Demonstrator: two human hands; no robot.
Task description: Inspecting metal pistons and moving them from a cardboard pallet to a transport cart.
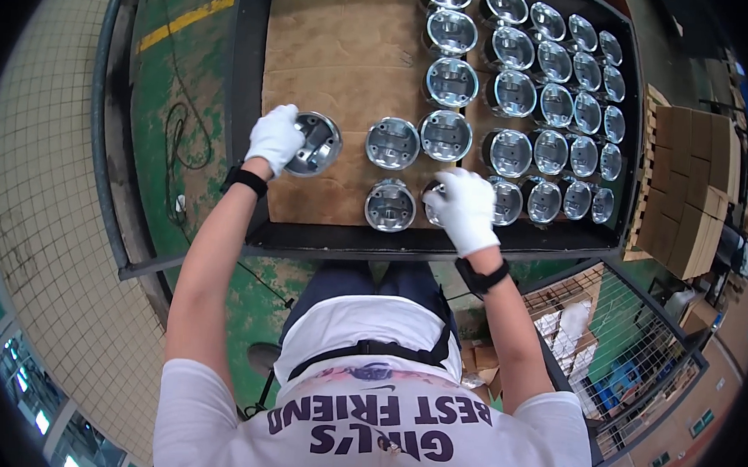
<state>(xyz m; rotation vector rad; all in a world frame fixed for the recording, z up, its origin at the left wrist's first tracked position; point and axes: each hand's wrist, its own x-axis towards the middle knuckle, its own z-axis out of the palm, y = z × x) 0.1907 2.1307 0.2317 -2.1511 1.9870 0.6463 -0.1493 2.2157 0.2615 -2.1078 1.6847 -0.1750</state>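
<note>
My left hand [277, 139], in a white glove, grips the rim of a shiny metal piston [318, 147] near the left side of a shallow dark-framed tray [322, 241]. The piston's hollow side faces up. To the right, my gloved right hand [464, 203] is over the front row, fingers curled together above a piston [432, 213] that it mostly covers. A small dark reddish patch shows by those fingertips; what they hold, if anything, I cannot make out. Between my hands stand two pistons, one farther back [392, 143] and one nearer the front edge [390, 205].
Several rows of pistons [510, 94] fill the tray's right side on brown cardboard [342, 52]. Metal rails [107, 123] run along the left over a green floor with a loose cable [177, 136]. Stacked cartons [689, 193] and a wire-mesh cart [641, 352] stand at the right.
</note>
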